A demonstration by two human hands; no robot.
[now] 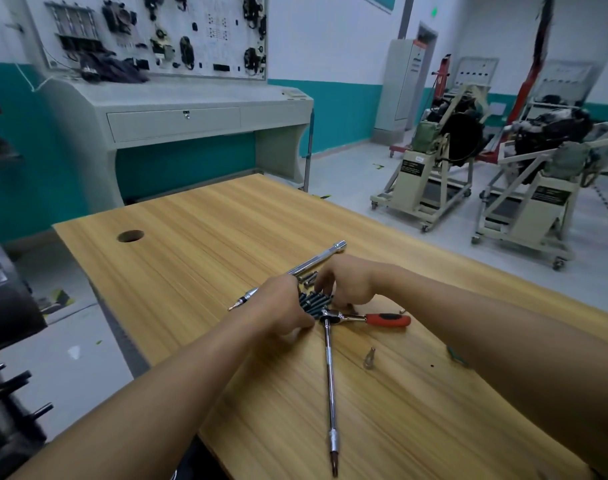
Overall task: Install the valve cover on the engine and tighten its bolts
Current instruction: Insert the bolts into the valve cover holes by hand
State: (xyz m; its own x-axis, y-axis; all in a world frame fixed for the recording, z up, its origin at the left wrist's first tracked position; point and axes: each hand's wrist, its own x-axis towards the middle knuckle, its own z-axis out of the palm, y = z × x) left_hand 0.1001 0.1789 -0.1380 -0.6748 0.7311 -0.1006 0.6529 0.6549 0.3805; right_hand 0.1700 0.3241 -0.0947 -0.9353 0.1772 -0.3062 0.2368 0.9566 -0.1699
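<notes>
Work has barely begun, we judge: no valve cover shows on the wooden table (191, 237), and nothing is bolted yet. Our left hand (285, 303) and right hand (346, 282) curl down over the dark bolts (314, 301), piled between them under the fingertips; whether either hand grips one we cannot tell. The red-handled ratchet (385, 319) lies just beside.

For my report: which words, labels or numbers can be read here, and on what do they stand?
None can be read.
Left stand label: blurred.
Right stand label: blurred.
Cabinet sign: too small.
Wall board print: too small.
</notes>
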